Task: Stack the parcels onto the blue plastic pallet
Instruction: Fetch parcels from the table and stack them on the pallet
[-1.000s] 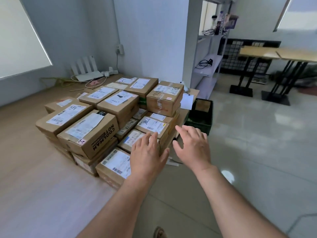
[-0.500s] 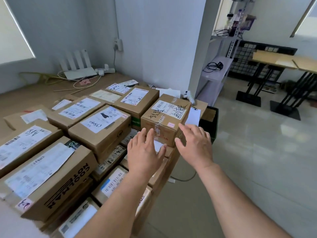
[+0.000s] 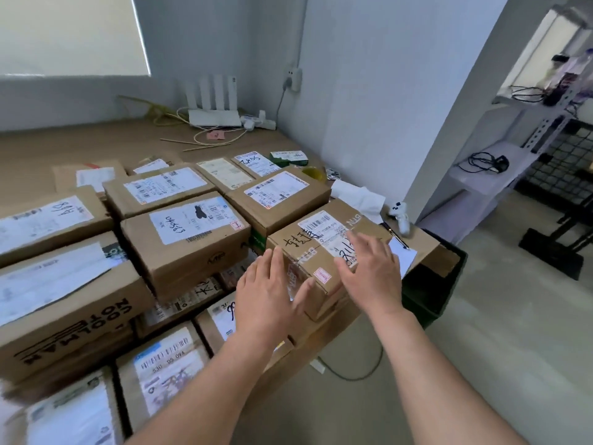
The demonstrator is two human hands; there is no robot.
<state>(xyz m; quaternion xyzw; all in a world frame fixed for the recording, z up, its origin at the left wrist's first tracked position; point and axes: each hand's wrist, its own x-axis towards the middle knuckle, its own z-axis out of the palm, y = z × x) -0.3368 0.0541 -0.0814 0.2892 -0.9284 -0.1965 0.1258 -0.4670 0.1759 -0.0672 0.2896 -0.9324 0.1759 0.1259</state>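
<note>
The parcel (image 3: 316, 252) sits on top of the stack (image 3: 186, 245), at its right edge. It lies flat with the label up. Its long axis, along the tape, runs away from the person and slants to the far right. Both forearms reach forward. The left hand (image 3: 268, 295) is at the near left corner, fingers straight and close together, thumb spread toward the near face. The right hand (image 3: 369, 274) is palm down over the label, fingers loosely spread. Neither hand grips, and contact is unclear. A green crate (image 3: 433, 290) stands just right.
</note>
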